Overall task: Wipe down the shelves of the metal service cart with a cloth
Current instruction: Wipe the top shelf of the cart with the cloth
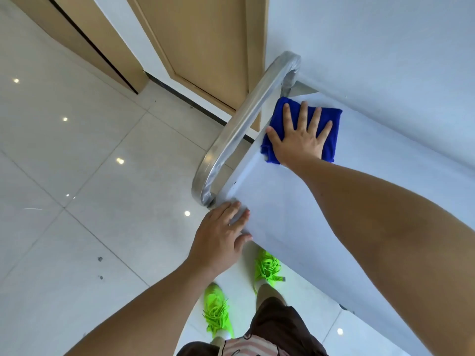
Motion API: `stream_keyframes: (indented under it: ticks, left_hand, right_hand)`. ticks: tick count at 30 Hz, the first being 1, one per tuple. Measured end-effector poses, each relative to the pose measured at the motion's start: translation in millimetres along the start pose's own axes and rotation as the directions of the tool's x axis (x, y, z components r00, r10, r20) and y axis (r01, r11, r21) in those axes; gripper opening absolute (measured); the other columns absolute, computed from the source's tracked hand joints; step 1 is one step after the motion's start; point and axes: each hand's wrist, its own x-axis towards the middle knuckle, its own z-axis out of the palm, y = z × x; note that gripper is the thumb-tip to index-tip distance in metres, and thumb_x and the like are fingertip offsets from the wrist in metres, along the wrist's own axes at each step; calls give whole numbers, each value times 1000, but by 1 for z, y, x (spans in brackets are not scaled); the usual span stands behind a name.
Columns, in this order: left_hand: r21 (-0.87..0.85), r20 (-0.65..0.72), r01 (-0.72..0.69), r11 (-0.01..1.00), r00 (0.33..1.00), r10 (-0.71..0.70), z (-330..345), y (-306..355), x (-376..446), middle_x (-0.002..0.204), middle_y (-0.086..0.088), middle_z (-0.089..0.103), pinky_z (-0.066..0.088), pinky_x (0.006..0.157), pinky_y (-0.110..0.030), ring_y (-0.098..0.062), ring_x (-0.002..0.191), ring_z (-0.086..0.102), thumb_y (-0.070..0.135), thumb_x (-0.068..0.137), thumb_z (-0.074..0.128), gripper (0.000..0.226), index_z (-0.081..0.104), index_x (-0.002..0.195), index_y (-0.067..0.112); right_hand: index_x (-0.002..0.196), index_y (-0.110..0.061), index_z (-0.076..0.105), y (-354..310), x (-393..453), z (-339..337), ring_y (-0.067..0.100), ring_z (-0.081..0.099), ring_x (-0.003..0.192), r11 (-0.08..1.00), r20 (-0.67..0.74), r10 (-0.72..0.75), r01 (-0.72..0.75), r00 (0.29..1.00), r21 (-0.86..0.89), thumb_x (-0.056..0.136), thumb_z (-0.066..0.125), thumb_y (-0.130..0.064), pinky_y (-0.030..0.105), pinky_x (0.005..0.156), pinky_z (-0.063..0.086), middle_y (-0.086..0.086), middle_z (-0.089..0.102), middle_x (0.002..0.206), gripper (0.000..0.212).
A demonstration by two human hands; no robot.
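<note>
The metal service cart's top shelf (295, 214) runs from the centre to the lower right, pale and reflective. Its curved steel handle (246, 119) arches over the left end. A folded blue cloth (332, 116) lies flat on the shelf near the far left corner. My right hand (300, 134) presses flat on the cloth with fingers spread. My left hand (221, 237) rests over the shelf's near left corner, fingers curled on the edge. The lower shelves are hidden under the top one.
A white wall (385, 47) stands right behind the cart. A wooden door (205, 47) and frame are at the upper centre. Glossy white floor tiles (90, 176) spread to the left. My bright green shoes (267, 268) stand close to the cart's near edge.
</note>
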Motion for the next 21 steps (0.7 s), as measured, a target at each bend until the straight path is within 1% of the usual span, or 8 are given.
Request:
stream_keyframes:
  ticks: [3,5,8,12,14,16,18,21]
  left_hand:
    - [5,-15,-9,1000,1000,10,-1,5,0,138,-14,57,46,102,-44,-32,129,51,39,86,68,51,63,130,13]
    - [-29,15,8,1000,1000,-7,2,9,-6,152,-13,42,36,112,-43,-31,142,35,37,93,59,55,51,142,14]
    - [-288,73,117,950,992,-100,0,13,-15,163,-4,19,28,115,-35,-22,152,8,26,98,52,56,37,151,17]
    - [-310,-30,271,911,955,-294,-14,-6,-29,141,-10,53,39,102,-32,-29,131,47,14,93,57,41,57,134,11]
    - [-303,160,366,880,930,-332,-15,-20,-41,145,-8,49,35,105,-33,-28,136,41,16,95,51,49,45,144,15]
    - [-253,399,434,865,861,-315,-12,-31,-50,161,-1,26,24,114,-34,-24,149,18,17,98,46,62,22,155,23]
    - [-247,461,461,852,830,-315,-11,-37,-53,165,6,8,19,117,-35,-22,152,4,18,98,46,70,10,157,29]
    - [-266,464,496,827,817,-341,-12,-39,-57,165,3,9,21,117,-34,-21,151,12,23,98,48,68,15,156,29]
  right_hand:
    - [155,-40,-16,-18,-37,10,36,-18,151,999,19,-45,44,999,15,89,-2,-78,64,114,-16,2,-16,167,77]
    - [154,-41,-17,-28,-61,17,35,-19,150,997,32,-66,65,997,34,89,-2,-78,63,115,-17,1,-16,167,76]
    - [153,-42,-18,-41,-95,26,34,-21,150,994,52,-100,98,994,48,90,0,-78,63,115,-17,0,-18,166,76]
    - [153,-42,-19,-53,-129,35,33,-23,150,991,68,-125,122,990,55,90,0,-77,62,115,-18,-1,-20,166,74]
    - [153,-42,-19,-59,-144,38,32,-24,149,990,79,-130,125,988,64,91,-1,-77,61,115,-18,-1,-21,166,74]
    - [153,-43,-18,-64,-162,42,32,-25,149,988,71,-140,135,988,72,91,-1,-76,61,115,-18,-2,-21,166,73]
    - [153,-43,-18,-67,-181,47,31,-26,149,987,65,-151,147,986,66,91,-1,-76,60,115,-19,-3,-22,165,72]
    - [154,-44,-14,-68,-203,54,31,-24,149,985,64,-169,167,984,45,91,2,-78,60,116,-19,-5,-21,165,74]
